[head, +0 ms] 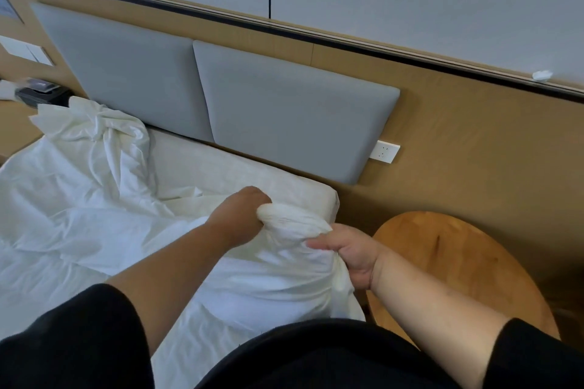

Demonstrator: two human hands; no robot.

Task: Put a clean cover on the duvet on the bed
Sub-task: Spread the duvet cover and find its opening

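Note:
A white duvet cover point(79, 199) lies crumpled over the bed, bunched high at the far left by the headboard. The near right corner of the cover, with the duvet point(284, 218) inside it, is gathered into a tight wad at the bed's right edge. My left hand point(237, 218) grips that wad from the left, fingers curled into the cloth. My right hand point(347, 253) holds the same wad from the right, just below it, pinching the fabric. The bare mattress point(240, 174) shows beyond the hands.
Two grey padded headboard panels point(284, 117) back the bed on a wooden wall. A round wooden table point(458, 268) stands close to the bed's right side. A white wall socket point(384, 151) sits beside the headboard. A bedside shelf with a dark object point(38, 93) is at far left.

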